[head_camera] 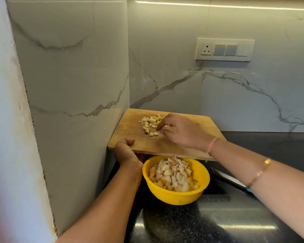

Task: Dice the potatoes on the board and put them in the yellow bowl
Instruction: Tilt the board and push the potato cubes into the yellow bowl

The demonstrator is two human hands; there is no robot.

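Right fingers bent, tips down on the near-right side of the diced potato on the board. It reads as a rake pose for dragging pieces toward the near edge. A pale bit shows among the fingers; can't tell if it's pinched or just lying under them. Right hand hovers over mid-board.

Left hand grips the board's near-left corner, thumb on top and fingers wrapped under. The board looks lifted off the counter, its near edge over the far rim of the yellow bowl. My read: it's held that way so swept pieces drop straight in.

The bowl sits on the counter, near side of the board, already heaped with potato cubes. A small scatter is left on the far-left part of the board, so cutting looks done and transfer is in its last stretch.

Knife lies on the counter right of the bowl, partly under the right forearm, out of both hands.

Risk: pieces skipping past the rim or off the board's left edge.
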